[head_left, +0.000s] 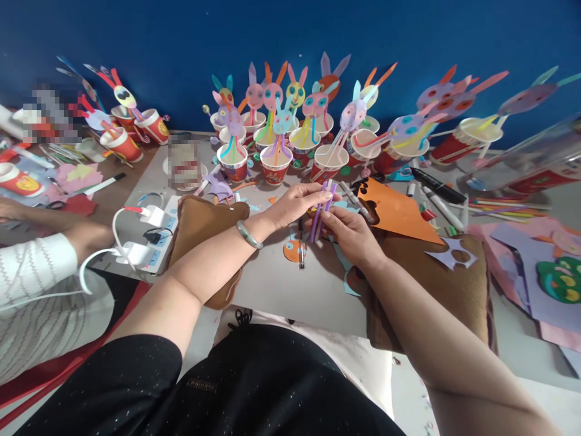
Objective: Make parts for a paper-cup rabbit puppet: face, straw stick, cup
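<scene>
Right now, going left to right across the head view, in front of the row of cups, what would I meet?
White power strip → left brown cushion → orange paper disc → purple sticks, held by left hand and right hand → orange sheet → green paper shape.

Room between cushions (203, 225); cups (276, 166) block beyond

The person wears a black short-sleeved top (290, 375) flecked with tiny white specks, a small lettered label (203, 385) on its front. A smooth, rounded grey-green bangle (249, 236) circles the wrist above the left hand (297, 204). Below shows a pale lower garment (370, 366) with a looped black drawstring (241, 317).
</scene>
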A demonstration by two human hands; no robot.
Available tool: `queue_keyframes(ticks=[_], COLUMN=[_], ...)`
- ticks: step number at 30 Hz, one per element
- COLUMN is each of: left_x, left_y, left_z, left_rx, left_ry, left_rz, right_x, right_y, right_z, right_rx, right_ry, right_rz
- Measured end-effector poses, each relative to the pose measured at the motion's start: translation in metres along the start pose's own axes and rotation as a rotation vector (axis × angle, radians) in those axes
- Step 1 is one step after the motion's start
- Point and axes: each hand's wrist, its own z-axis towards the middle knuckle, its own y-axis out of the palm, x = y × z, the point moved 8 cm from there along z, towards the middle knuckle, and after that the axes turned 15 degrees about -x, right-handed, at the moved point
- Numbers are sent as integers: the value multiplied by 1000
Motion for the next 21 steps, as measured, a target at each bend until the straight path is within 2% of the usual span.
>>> queue_keyframes(ticks=[6, 15, 21], left_x=[0, -1, -2], left_y=[-4, -7, -5], left_z=[2, 3, 3], left_rx=[16, 34, 21], left_ry=[54, 55, 26], left_rz=[43, 56, 34], right_x=[8, 15, 16], right_y=[-4, 2, 0], right_z=[2, 5, 5], right_rx=[3, -63, -58], right_ry=[39, 88, 106], right_rz=[125, 226, 208])
